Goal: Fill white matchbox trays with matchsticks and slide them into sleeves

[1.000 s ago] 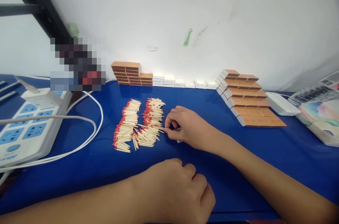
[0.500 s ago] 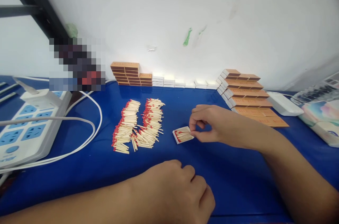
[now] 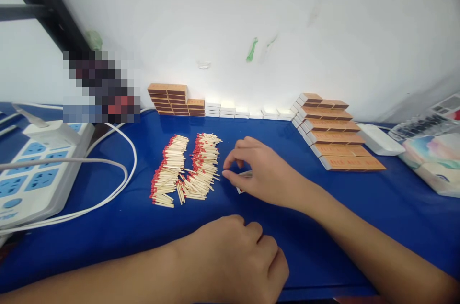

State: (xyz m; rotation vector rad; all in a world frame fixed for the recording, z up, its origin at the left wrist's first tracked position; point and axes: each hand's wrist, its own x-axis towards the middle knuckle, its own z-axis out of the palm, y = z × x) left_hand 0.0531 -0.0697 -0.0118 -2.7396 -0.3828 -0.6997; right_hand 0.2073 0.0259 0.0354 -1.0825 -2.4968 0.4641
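Observation:
Just right of the right-hand pile of red-tipped matches [image 3: 204, 167], my right hand [image 3: 257, 170] hovers with thumb and forefinger slightly apart and nothing visible between them. Beneath it lies a small white matchbox tray [image 3: 240, 191], mostly hidden by the hand; only bits of its edge show. A second heap of matches [image 3: 168, 167] lies to the left, heads pointing left. My left hand [image 3: 240, 256] rests near the front as a closed fist, its fingertips turned under and out of sight.
Along the wall stand stacked brown matchboxes [image 3: 168, 98], white trays [image 3: 227, 111] and a stepped stack of orange matchbox sleeves [image 3: 336, 137]. A power strip [image 3: 46, 174] with looping white cables [image 3: 131, 151] occupies the left. A white device [image 3: 381, 140] and a pastel packet [image 3: 434, 165] sit at right.
My right hand has moved left from the tray's right end, now covering most of the tray and reaching toward the matches. My left hand stays almost still.

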